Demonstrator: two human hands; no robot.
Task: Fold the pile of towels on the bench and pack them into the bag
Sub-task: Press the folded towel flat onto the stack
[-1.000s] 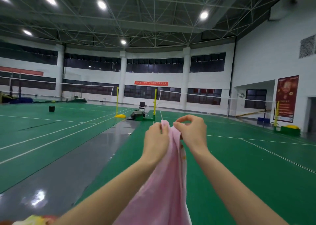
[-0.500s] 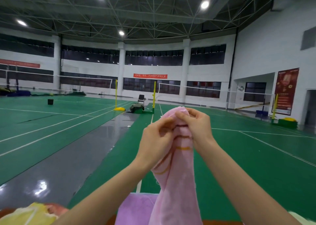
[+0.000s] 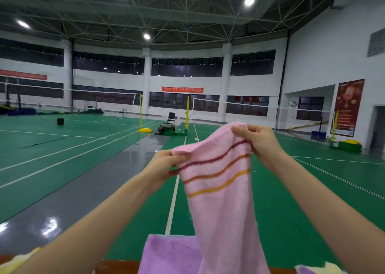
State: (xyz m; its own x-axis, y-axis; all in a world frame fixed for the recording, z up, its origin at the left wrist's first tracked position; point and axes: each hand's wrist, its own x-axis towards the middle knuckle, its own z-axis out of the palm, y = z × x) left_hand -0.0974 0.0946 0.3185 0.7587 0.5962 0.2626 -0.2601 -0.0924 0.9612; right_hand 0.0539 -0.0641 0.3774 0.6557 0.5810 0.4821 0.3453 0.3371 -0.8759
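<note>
A pink towel [image 3: 220,190] is held up in the air in front of the person, above the near edge of the counter [image 3: 118,266]. Its top edge is stretched between the two hands and slants upward from left to right. The left hand [image 3: 160,167] is seen pinching the lower left corner between thumb and curled fingers, while the right hand [image 3: 260,142], held higher, is pinching the right corner in the same way. The long axis of the towel runs downward, and the cloth hangs towards the counter until it is cut off by the bottom of the view. Three stripes, dark red, orange and yellow, are carried across the towel near its top, parallel to the slanted edge. Behind the hanging cloth a purple towel [image 3: 168,253] is laid on the counter, partly covered by the pink one. A pale yellow towel [image 3: 14,261] is seen at the lower left corner, and a further scrap of cloth [image 3: 312,269] at the lower right. Beyond, a green court floor [image 3: 281,211] with white lines is spread out, with yellow net posts [image 3: 141,111], a dark chair [image 3: 171,117] and a black bucket [image 3: 60,121] far off.
</note>
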